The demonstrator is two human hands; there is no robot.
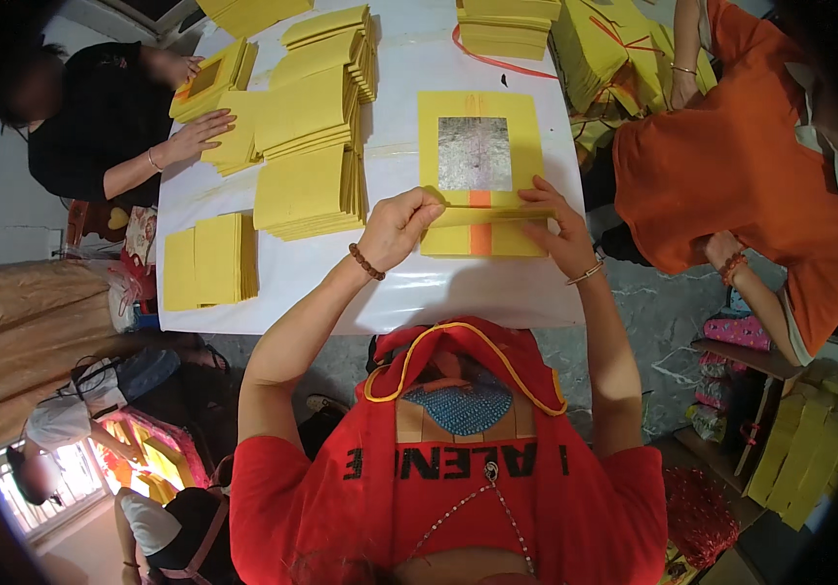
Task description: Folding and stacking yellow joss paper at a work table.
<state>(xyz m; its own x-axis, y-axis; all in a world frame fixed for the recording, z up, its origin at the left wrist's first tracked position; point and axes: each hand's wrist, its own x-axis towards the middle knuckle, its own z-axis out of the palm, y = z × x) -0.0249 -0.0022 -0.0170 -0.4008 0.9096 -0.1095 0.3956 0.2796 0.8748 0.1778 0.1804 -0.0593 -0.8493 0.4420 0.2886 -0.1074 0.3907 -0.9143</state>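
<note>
In front of me on the white table lies yellow joss paper (pixel 527 146), with a dark silvery square (pixel 475 154) in its middle and an orange stripe down it. My left hand (pixel 398 230) pinches the left end of a raised paper edge (pixel 482 213) that runs crosswise between my hands. At the right end of that edge, my right hand (pixel 565 234) grips with thumb and fingers on either side. Below the raised edge, more yellow paper with an orange stripe lies flat. Whether this is one folded sheet or several layers, I cannot tell.
Fanned stacks of folded yellow paper (pixel 308 191) stand left of my work, with a smaller stack (pixel 224 259) nearer. A red ribbon (pixel 497 62) lies by the far stack (pixel 505 27). A person in black (pixel 97 127) handles paper at left; another in orange (pixel 731 166) stands at right beside bundles (pixel 606 54).
</note>
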